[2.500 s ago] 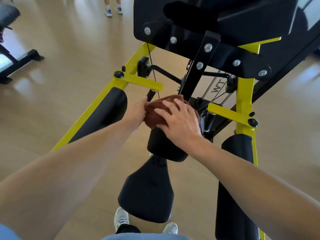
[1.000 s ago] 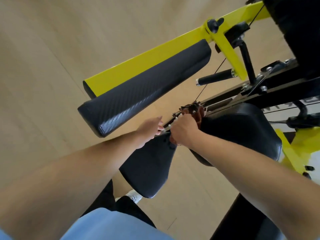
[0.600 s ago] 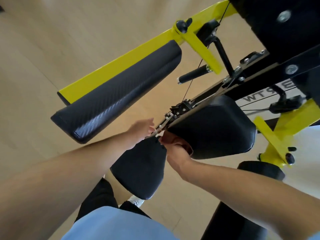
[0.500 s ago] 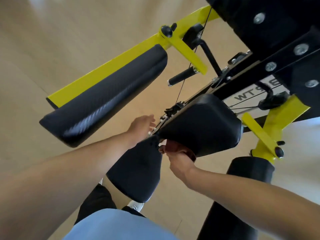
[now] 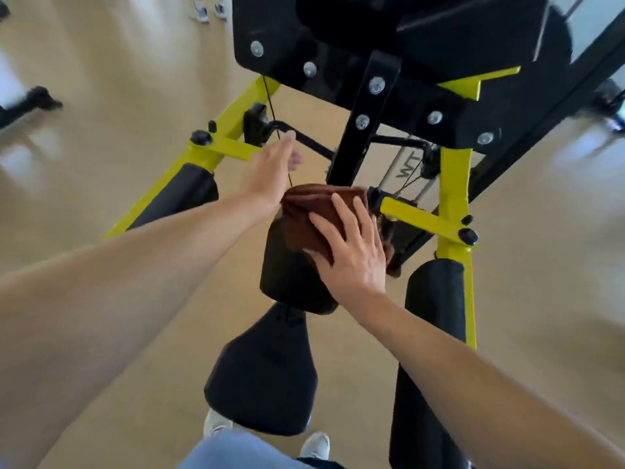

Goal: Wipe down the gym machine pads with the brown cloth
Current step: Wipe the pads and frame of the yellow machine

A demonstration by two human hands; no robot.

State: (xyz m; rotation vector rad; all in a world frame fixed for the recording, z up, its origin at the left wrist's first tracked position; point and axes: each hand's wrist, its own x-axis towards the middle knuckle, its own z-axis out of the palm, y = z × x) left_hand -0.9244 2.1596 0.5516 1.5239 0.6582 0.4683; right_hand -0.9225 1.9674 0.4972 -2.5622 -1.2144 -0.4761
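My right hand [image 5: 351, 255] presses the folded brown cloth [image 5: 318, 214] onto the upper black vinyl pad [image 5: 287, 282], fingers spread flat. My left hand [image 5: 270, 174] hovers open and empty near the thin black cable [image 5: 270, 106]; a careless swipe could snag it or drop the cloth.

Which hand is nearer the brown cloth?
Right. The right hand lies flat on the brown cloth, pressing it onto the centre pad. The left hand is open just beside the cloth's upper left edge, by the cable.
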